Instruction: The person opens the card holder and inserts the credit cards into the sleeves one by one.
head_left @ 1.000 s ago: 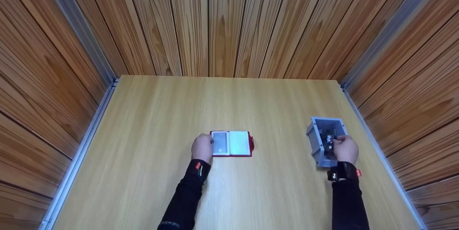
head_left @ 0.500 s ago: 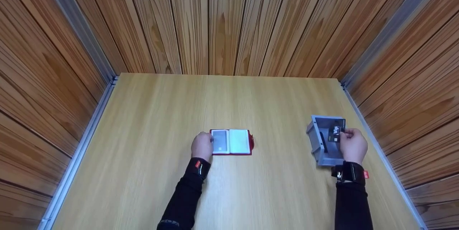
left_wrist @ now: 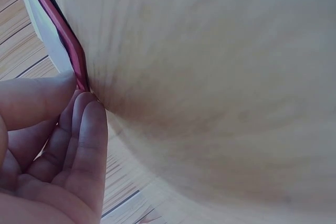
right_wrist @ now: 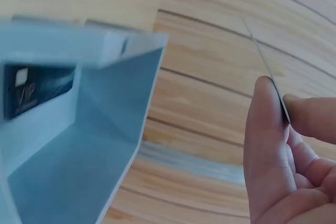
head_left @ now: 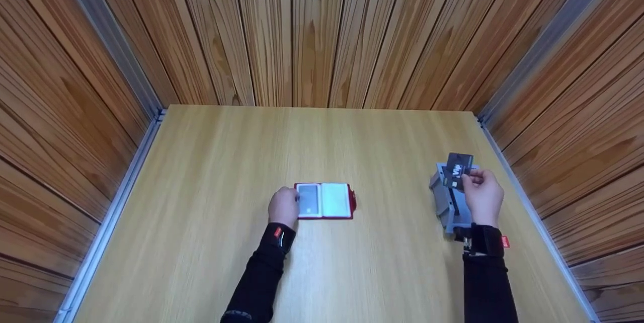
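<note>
Change in the last half second: right hand has lifted the dark VIP card up out of the grey bin. Card is pinched between thumb and fingers at the hand's 11 o'clock, over the bin's far end; it looks free of the walls. Second dark card remains inside, against a side wall.

Left hand unchanged: pinching the 9 o'clock edge of the open red card holder, which lies flat with the bin at its 3 o'clock. Net: one card picked, holder steadied, no contact between them yet.
</note>
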`<state>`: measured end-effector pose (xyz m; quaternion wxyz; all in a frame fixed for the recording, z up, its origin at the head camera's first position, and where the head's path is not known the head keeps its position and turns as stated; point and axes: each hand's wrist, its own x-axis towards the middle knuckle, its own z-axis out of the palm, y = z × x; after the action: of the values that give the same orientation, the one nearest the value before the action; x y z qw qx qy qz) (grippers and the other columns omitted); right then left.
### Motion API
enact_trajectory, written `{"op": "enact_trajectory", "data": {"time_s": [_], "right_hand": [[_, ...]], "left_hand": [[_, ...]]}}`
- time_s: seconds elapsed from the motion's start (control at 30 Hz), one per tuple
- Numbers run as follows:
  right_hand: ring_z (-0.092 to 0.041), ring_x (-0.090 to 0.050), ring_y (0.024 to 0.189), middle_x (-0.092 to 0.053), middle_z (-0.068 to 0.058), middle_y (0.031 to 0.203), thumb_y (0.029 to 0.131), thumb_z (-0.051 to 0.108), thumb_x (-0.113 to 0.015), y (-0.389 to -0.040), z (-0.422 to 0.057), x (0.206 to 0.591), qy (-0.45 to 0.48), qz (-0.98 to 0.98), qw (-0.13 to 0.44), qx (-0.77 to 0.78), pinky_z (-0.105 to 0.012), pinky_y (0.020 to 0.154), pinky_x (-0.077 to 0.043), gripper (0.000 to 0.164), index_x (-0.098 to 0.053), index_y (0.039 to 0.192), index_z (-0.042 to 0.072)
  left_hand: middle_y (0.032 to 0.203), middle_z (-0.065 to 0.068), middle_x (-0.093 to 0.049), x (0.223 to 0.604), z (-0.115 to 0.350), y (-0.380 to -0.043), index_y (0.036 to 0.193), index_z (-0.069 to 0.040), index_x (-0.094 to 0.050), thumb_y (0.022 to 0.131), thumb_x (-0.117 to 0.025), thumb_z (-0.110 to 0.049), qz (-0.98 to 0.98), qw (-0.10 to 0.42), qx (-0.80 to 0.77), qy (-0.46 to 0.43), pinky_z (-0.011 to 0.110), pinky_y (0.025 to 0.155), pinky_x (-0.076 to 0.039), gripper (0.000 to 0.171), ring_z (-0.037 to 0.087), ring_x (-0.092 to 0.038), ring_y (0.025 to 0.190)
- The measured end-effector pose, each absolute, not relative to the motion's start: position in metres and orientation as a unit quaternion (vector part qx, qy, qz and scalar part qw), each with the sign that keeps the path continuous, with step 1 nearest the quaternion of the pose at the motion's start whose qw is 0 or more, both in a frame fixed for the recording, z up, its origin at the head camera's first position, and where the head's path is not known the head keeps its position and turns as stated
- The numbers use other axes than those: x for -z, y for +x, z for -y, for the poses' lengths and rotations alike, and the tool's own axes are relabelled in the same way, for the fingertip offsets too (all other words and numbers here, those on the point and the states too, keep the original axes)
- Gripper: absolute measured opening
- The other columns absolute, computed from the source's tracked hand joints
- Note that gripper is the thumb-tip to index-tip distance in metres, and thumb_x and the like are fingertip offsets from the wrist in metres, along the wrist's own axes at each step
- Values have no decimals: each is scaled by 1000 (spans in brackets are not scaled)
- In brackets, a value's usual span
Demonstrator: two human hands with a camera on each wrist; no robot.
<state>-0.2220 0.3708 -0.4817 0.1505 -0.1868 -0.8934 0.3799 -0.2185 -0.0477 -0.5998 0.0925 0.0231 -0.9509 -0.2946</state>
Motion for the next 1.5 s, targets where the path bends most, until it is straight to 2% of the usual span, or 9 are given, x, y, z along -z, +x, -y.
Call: {"op": "enact_trajectory", "data": {"time_s": [0.27,0.43,0.7,0.87,1.1,1.5], "right_hand": [[-24,-59,89,-64,-18,102,95,12,-62,-226,-336,488,-116,894,175,-396,-16,67,-43,25,-60,115,-4],[-27,-61,84,-66,-21,95,90,6,-66,-231,-313,497,-74,893,192,-401,-15,67,-42,20,-62,106,-6],[-31,-61,91,-64,-21,100,92,9,-64,-234,-281,507,-47,897,120,-422,-28,73,-47,22,-59,108,-6],[-31,-62,88,-65,-20,97,91,8,-65,-237,-263,514,-43,895,108,-432,-29,73,-48,22,-59,106,-6],[-31,-62,85,-64,-19,93,88,3,-67,-240,-238,527,-24,893,91,-440,-38,75,-53,19,-59,103,-7],[-25,-60,79,-62,-12,87,87,2,-67,-241,-204,547,5,896,46,-442,-34,69,-52,14,-59,98,-3]], "left_hand": [[68,13,-58,598,47,-215,68,-2,-66,78,-65,6,947,130,292,7,46,60,-48,13,32,-61,67],[67,10,-57,599,47,-216,67,-4,-65,79,-64,5,948,119,296,16,43,58,-46,15,29,-59,64],[65,8,-55,602,48,-218,64,-4,-62,79,-65,5,953,120,278,4,42,57,-45,18,27,-57,63],[65,9,-55,602,48,-218,65,-4,-63,80,-64,5,953,120,279,7,42,58,-46,18,28,-57,63],[67,9,-57,600,48,-218,70,-2,-68,79,-66,6,948,107,301,15,42,60,-46,12,28,-58,65],[67,8,-56,603,47,-218,67,-4,-66,79,-64,5,944,110,310,26,43,58,-45,15,28,-57,63]]}}
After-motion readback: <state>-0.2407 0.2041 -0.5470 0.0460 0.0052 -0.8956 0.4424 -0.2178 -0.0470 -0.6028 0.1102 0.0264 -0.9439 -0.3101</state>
